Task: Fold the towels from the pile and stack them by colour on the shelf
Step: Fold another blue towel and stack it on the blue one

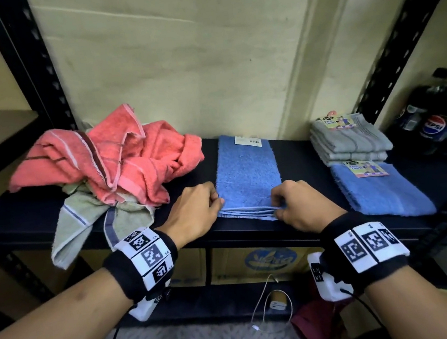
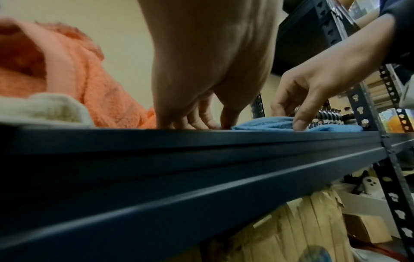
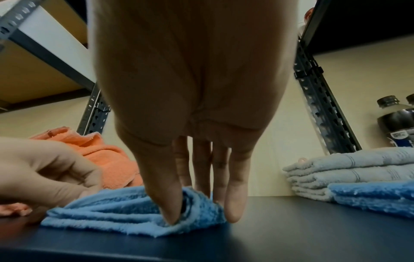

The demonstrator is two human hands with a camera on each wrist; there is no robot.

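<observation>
A blue towel lies folded into a long strip in the middle of the dark shelf, a paper label at its far end. My left hand pinches its near left corner with curled fingers. My right hand pinches the layered near right corner between thumb and fingers, which the right wrist view shows on the blue towel. At the left sits the unfolded pile: pink towels over a pale green towel that hangs off the front edge.
At the right of the shelf a folded grey towel stack stands behind a folded blue towel. Pepsi bottles stand at the far right. Black slotted uprights frame the bay. Cardboard boxes sit below.
</observation>
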